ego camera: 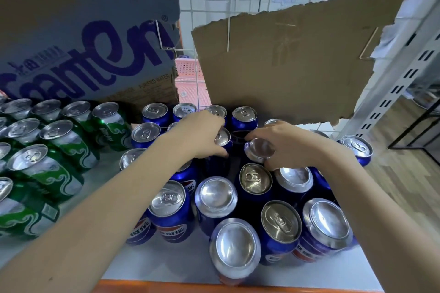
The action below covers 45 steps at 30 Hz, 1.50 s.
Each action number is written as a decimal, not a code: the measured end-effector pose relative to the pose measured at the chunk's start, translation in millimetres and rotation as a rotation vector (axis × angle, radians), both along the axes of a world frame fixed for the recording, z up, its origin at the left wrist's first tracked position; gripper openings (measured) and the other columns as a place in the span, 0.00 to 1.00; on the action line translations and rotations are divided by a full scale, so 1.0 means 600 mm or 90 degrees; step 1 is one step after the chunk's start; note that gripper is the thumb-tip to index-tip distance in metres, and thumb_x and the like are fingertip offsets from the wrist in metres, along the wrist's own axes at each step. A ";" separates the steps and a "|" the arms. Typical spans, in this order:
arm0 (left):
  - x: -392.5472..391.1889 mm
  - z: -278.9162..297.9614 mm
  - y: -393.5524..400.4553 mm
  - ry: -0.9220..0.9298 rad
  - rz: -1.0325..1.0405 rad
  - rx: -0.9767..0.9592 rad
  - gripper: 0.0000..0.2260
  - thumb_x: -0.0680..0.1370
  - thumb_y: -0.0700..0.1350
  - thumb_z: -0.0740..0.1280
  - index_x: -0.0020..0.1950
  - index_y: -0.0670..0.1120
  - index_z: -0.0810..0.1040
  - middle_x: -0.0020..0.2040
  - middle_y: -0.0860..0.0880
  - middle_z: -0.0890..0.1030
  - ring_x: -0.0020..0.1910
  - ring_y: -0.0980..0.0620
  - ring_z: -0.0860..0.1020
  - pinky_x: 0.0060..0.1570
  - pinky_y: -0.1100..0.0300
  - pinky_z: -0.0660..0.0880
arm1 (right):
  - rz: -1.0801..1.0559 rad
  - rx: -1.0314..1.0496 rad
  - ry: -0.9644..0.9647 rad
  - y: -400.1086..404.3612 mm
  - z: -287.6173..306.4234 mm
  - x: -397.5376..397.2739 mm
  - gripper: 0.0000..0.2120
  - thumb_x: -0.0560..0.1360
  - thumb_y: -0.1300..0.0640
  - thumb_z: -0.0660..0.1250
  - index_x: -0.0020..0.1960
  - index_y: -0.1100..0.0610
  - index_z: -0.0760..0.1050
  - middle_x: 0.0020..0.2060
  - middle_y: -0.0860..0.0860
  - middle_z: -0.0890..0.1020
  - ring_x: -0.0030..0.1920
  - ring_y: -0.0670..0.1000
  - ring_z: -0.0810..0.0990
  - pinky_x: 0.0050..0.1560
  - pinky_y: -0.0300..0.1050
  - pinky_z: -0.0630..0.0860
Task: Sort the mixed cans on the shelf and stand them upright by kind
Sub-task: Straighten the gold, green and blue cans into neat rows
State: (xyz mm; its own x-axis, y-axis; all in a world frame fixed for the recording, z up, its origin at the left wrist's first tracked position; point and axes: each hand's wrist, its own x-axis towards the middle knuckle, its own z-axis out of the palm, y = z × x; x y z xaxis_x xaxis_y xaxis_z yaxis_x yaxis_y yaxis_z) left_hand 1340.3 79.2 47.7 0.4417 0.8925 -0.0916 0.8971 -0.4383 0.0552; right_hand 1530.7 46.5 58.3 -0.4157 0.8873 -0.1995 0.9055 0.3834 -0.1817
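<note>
Several green cans [51,166] stand in rows on the left of the white shelf [166,261]. Several blue cans [170,211] crowd the middle and right, some top up, some bottom up. My left hand [202,134] grips a blue can [222,138] near the middle of the blue group, fingers curled round its upper rim. My right hand [283,143] grips a neighbouring blue can [259,150] that shows its plain bottom, thumb and fingers round its rim. The two held cans stand side by side.
A cardboard box with purple lettering [88,45] stands behind the green cans. A torn cardboard sheet [285,62] leans against the wire back behind the blue cans. A slotted shelf upright [390,93] rises at the right. The shelf's orange front edge [214,288] runs along the bottom.
</note>
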 end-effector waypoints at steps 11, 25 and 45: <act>-0.018 0.020 0.022 0.039 -0.137 -0.100 0.33 0.71 0.40 0.73 0.73 0.52 0.65 0.71 0.53 0.68 0.69 0.52 0.66 0.64 0.60 0.64 | 0.023 0.050 0.015 0.004 -0.009 0.002 0.33 0.63 0.61 0.69 0.67 0.48 0.69 0.54 0.50 0.80 0.57 0.55 0.74 0.56 0.50 0.71; -0.023 0.000 -0.003 -0.009 -0.004 0.041 0.34 0.69 0.65 0.67 0.64 0.43 0.69 0.59 0.45 0.72 0.59 0.45 0.71 0.58 0.51 0.70 | 0.009 -0.052 -0.013 0.036 -0.004 -0.042 0.27 0.68 0.56 0.69 0.64 0.48 0.65 0.55 0.50 0.76 0.53 0.55 0.74 0.51 0.52 0.75; -0.031 -0.010 -0.009 -0.090 -0.034 -0.029 0.24 0.75 0.52 0.69 0.66 0.41 0.72 0.62 0.46 0.71 0.60 0.47 0.71 0.58 0.52 0.69 | -0.119 0.234 0.159 -0.034 0.055 -0.001 0.34 0.64 0.54 0.76 0.68 0.48 0.70 0.49 0.50 0.68 0.44 0.50 0.69 0.42 0.35 0.62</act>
